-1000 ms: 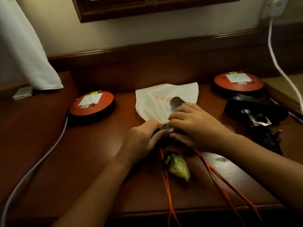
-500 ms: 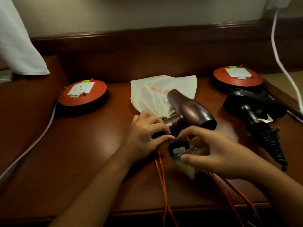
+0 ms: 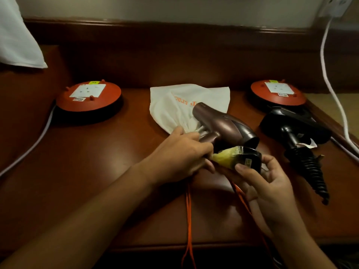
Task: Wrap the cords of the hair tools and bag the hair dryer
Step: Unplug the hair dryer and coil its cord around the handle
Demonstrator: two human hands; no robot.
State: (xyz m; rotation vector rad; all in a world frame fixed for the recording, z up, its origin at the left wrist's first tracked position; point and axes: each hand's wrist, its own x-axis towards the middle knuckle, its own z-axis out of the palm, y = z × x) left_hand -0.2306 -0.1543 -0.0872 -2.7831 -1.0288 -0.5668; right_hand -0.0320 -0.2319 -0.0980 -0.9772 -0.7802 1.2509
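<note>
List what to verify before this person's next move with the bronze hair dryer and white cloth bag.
1. Left hand grips bronze metallic hair dryer by its handle: ok.
2. Right hand holds black plug with yellow wrapping: ok.
3. Dryer's cord wound: cannot tell, hidden by hands.
4. White cloth bag mouth open: not ok, gathered.
5. Black hair tool lies apart, to the right: ok.

Single wide-angle view, worn on the head, faced forward and tilted down at a desk [image 3: 87, 171], left hand [image 3: 180, 152] and right hand [image 3: 272, 183] seen close below the lens, forearms cut by the bottom edge, wall [image 3: 174, 6] caught at the top
</note>
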